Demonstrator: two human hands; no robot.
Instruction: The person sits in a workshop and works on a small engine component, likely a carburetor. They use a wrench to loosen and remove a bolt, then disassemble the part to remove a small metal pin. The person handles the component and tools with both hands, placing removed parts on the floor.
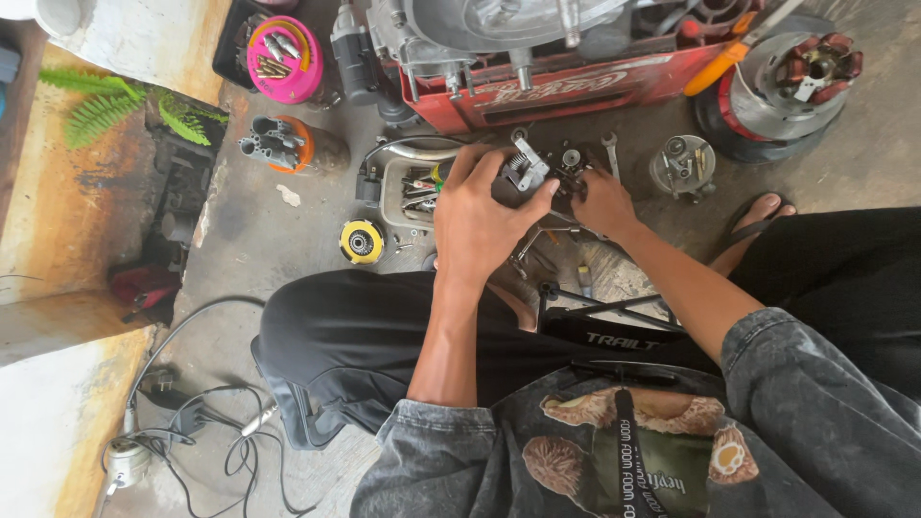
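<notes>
My left hand [477, 216] grips a small grey metal engine part [523, 173] with a spring and fins, held above the concrete floor. My right hand [602, 201] is closed on the same part from its right side, fingers curled over a dark section [568, 177]. Both hands hover over a shallow metal tray [391, 187] of small tools. What my right fingers pinch is hidden.
A red crate [566, 91] carries an engine [499, 29] at the top. A stator and flywheel [801, 77], a tin of parts [681, 165], a wrench [610, 153], a yellow disc [362, 241], a pink tub [284, 59], sockets [278, 144] and cables [192, 422] lie around.
</notes>
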